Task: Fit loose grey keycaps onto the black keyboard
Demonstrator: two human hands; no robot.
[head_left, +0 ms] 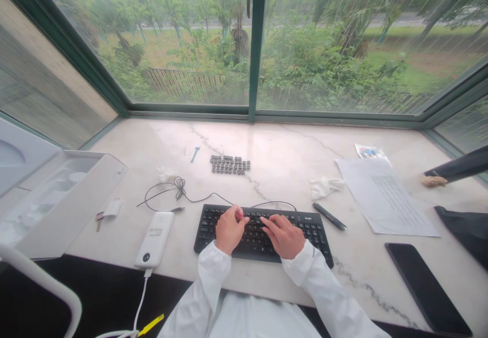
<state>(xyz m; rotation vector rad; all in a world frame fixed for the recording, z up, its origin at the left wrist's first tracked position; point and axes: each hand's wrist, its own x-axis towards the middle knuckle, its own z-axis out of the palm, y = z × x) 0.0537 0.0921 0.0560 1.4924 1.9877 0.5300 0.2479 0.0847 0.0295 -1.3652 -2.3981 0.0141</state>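
A black keyboard [263,255] lies at the front of the marble sill, its cable running behind it to the left. Over its left half is my left hand [230,228], thumb and fingers pinched together; whatever may be between them is too small to make out. My right hand [284,235] rests over the middle of the keys, fingers stretched to the left and apart, with nothing visible in it. Behind the keyboard, small dark keycaps [230,164] stand in rows. A small blue tool [195,154] lies left of them.
At left are an open white box [72,216], a key with a tag [112,209] and a white power bank [154,239] with a cable. To the right lie a pen [330,216], crumpled tissue [326,187], paper sheets [385,195] and a black phone [427,287]. Windows rise behind.
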